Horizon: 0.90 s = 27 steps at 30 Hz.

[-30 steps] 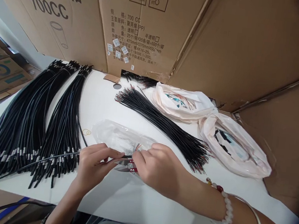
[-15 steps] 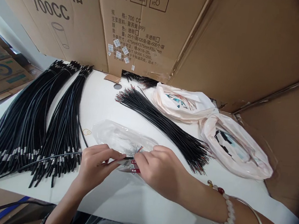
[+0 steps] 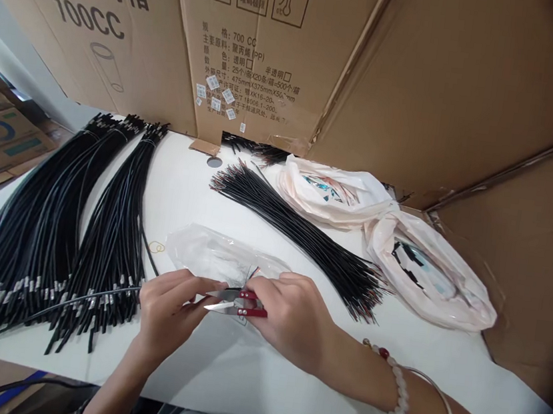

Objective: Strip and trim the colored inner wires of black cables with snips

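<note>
My left hand (image 3: 167,311) pinches the end of a single black cable (image 3: 68,302) that trails off to the left over the white table (image 3: 245,378). Its coloured inner wires (image 3: 249,275) stick up near my fingers. My right hand (image 3: 290,319) is closed on small red-handled thread snips (image 3: 237,303), whose steel blades are parted and point left at the cable end. Both hands rest just in front of a clear plastic bag (image 3: 219,260).
Two big bundles of black cables (image 3: 41,238) lie on the left. A bundle of thinner black wires (image 3: 298,233) runs diagonally in the middle. Two pale plastic bags (image 3: 420,265) sit at the right. Cardboard boxes (image 3: 255,50) wall in the back and right.
The snips have come out from under my right hand and their blades now show, parted, at the cable end. Both hands have shifted slightly left.
</note>
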### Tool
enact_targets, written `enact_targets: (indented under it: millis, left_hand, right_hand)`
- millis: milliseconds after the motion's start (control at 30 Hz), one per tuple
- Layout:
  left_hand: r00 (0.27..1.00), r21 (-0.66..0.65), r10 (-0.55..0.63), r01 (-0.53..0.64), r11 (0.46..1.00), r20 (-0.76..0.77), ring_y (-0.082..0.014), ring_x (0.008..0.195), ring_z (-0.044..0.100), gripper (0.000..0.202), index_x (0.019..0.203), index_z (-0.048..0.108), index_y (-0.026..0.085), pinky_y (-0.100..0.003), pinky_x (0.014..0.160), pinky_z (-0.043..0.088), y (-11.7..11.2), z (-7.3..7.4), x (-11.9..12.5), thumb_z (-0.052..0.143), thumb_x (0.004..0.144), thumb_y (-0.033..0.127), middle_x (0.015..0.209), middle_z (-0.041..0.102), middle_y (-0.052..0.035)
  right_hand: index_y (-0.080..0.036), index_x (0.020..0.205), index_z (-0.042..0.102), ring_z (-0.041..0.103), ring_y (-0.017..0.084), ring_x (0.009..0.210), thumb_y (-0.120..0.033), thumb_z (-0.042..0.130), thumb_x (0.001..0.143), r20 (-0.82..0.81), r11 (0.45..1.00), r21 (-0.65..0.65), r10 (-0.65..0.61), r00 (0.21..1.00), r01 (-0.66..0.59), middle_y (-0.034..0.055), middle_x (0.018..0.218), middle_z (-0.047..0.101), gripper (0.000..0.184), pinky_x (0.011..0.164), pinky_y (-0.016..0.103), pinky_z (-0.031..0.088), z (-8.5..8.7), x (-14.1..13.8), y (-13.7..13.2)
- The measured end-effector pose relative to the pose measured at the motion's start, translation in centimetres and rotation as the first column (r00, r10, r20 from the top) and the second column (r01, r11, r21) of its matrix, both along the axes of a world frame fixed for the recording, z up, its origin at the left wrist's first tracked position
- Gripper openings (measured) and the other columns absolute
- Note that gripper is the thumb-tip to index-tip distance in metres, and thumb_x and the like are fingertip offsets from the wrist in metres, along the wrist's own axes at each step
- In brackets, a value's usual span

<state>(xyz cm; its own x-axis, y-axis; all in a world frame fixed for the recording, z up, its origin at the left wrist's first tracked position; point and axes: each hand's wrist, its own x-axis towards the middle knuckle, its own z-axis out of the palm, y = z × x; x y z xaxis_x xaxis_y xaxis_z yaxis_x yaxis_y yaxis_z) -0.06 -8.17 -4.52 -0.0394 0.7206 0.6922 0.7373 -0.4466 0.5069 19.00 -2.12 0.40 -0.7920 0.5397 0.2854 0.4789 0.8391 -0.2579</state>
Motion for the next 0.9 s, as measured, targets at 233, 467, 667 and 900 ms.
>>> enact_targets:
  millis: [233, 467, 667, 900]
  left_hand:
    - [0.999, 0.16, 0.041, -0.037, 0.986, -0.025, -0.0093, 0.05, 0.061, 0.016, 0.076, 0.065, 0.019, -0.021, 0.052, 0.048, -0.1, -0.3, 0.5, 0.078, 0.073, 0.01, 0.064, 0.072, 0.0028]
    - [0.998, 0.12, -0.03, 0.023, 0.993, 0.055, -0.0097, 0.056, 0.066, 0.02, 0.076, 0.064, 0.017, -0.019, 0.054, 0.051, -0.2, -0.4, 0.3, 0.081, 0.07, 0.008, 0.068, 0.073, 0.0015]
    - [0.99, -0.026, -0.094, 0.097, 0.995, 0.103, -0.0096, 0.053, 0.065, 0.01, 0.072, 0.068, 0.018, -0.018, 0.046, 0.048, -0.1, 0.1, -0.1, 0.076, 0.078, 0.017, 0.062, 0.071, 0.0018]
    - [0.987, -0.127, -0.09, 0.107, 0.986, 0.132, -0.0085, 0.047, 0.061, 0.015, 0.067, 0.068, 0.018, -0.017, 0.042, 0.045, -0.1, 0.3, -0.4, 0.078, 0.077, 0.025, 0.059, 0.07, 0.0014]
  right_hand:
    - [-0.016, 0.065, 0.058, 0.04, 0.008, 0.051, -0.014, 0.063, 0.073, -0.268, 0.616, -0.788, -0.339, 0.902, -0.002, -0.0064, 0.054, 0.047, 0.01, 0.049, 0.02, 0.03, 0.3, -0.4, -0.1]
    - [-0.014, 0.07, 0.061, 0.044, 0.009, 0.055, -0.021, 0.063, 0.075, -0.267, 0.332, -0.932, -0.358, 0.895, -0.145, -0.0031, 0.06, 0.054, 0.009, 0.051, 0.02, 0.035, 0.8, -0.2, 0.5]
    - [-0.017, 0.067, 0.056, 0.044, 0.01, 0.049, -0.014, 0.066, 0.076, -0.204, 0.887, -0.448, 0.024, 0.979, -0.115, -0.0039, 0.055, 0.055, 0.013, 0.05, 0.022, 0.031, 0.3, 0.8, 1.0]
    - [-0.015, 0.076, 0.057, 0.05, 0.014, 0.048, -0.014, 0.051, 0.091, 0.042, 0.972, 0.092, 0.212, 0.976, -0.215, 0.0011, 0.058, 0.061, 0.017, 0.054, 0.028, 0.033, 0.6, 0.8, 1.0]
